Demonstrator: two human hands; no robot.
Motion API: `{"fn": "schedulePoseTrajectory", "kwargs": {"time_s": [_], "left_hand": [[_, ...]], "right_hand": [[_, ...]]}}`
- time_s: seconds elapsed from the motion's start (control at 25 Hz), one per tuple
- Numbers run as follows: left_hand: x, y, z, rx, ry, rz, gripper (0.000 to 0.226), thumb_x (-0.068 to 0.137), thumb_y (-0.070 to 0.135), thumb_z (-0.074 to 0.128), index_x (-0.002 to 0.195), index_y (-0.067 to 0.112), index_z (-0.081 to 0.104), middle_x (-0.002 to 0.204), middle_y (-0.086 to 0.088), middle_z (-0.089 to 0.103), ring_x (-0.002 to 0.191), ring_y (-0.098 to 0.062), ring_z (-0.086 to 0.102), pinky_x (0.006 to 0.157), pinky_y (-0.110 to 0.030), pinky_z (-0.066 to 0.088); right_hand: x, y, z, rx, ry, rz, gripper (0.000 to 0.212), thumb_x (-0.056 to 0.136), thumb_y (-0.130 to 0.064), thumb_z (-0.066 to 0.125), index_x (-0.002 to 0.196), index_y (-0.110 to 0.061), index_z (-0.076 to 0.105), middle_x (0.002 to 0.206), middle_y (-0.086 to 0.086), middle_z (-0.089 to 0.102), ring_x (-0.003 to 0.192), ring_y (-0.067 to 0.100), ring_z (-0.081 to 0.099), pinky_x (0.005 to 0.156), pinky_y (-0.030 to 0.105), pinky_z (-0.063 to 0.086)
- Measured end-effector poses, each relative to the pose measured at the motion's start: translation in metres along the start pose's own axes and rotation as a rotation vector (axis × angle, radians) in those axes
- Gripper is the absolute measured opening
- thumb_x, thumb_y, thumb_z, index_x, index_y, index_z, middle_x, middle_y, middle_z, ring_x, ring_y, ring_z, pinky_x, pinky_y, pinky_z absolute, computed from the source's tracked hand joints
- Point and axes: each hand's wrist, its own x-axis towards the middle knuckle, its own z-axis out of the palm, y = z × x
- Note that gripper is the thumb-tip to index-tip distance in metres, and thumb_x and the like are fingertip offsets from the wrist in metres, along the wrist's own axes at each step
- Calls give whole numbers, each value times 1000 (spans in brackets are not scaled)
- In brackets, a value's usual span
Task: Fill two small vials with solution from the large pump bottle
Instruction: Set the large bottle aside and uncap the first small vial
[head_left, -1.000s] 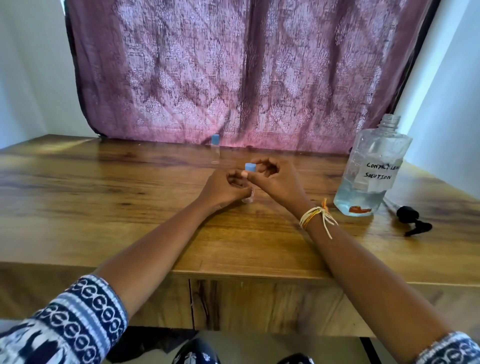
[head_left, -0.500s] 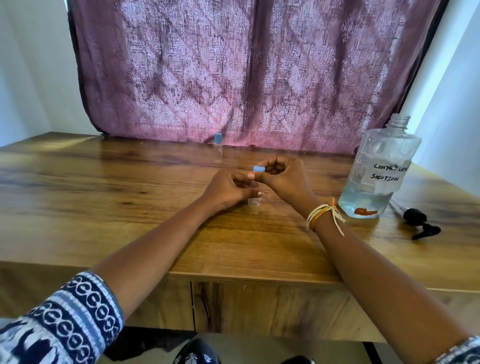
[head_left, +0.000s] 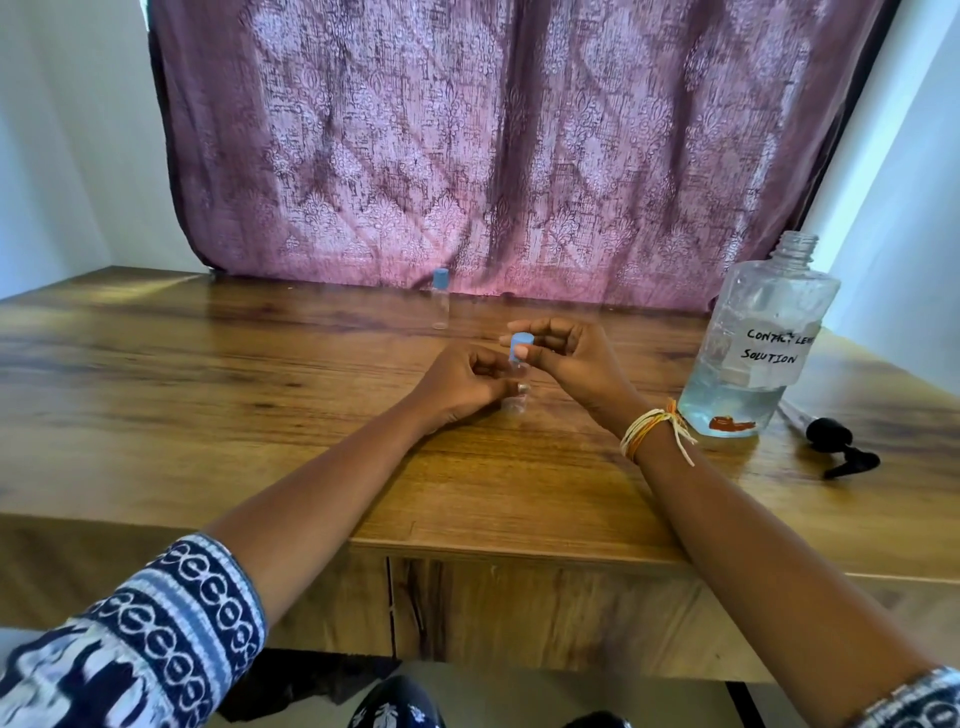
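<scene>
A small clear vial (head_left: 515, 402) stands on the wooden table (head_left: 260, 415) at the centre, gripped by my left hand (head_left: 462, 382). My right hand (head_left: 571, 358) pinches the vial's blue cap (head_left: 521, 347) on top of the vial; whether the cap sits tight I cannot tell. A second clear vial (head_left: 440, 299) with a blue cap stands upright farther back by the curtain. The large clear bottle (head_left: 758, 343), labelled contact lens solution, stands at the right with an open neck and liquid in its lower part. Its black pump head (head_left: 836, 441) lies on the table beside it.
A mauve patterned curtain (head_left: 493, 145) hangs behind the table. The table's front edge (head_left: 519, 551) runs under my forearms. White walls close both sides.
The view has shifted slightly. My right hand still pinches the blue cap over the vial, with only small finger movement; my left hand keeps its grip on the vial.
</scene>
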Motion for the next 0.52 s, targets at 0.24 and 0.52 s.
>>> {"fn": "schedulePoseTrajectory", "kwargs": {"time_s": [0.24, 0.52], "left_hand": [[-1, 0, 2, -16, 11, -25, 22, 72, 15, 83, 92, 9, 78, 91, -6, 77, 79, -6, 69, 80, -25, 54], [-1, 0, 3, -38, 28, -44, 30, 69, 15, 85, 96, 5, 76, 93, -11, 76, 80, -11, 68, 79, -25, 54]], "right_hand": [[1, 0, 2, -30, 47, 57, 38, 75, -6, 80, 107, -13, 63, 87, -4, 65, 69, 0, 57, 67, 14, 50], [2, 2, -4, 132, -37, 96, 40, 86, 9, 59, 122, -8, 52, 113, 16, 69, 88, 12, 69, 73, 18, 54]]}}
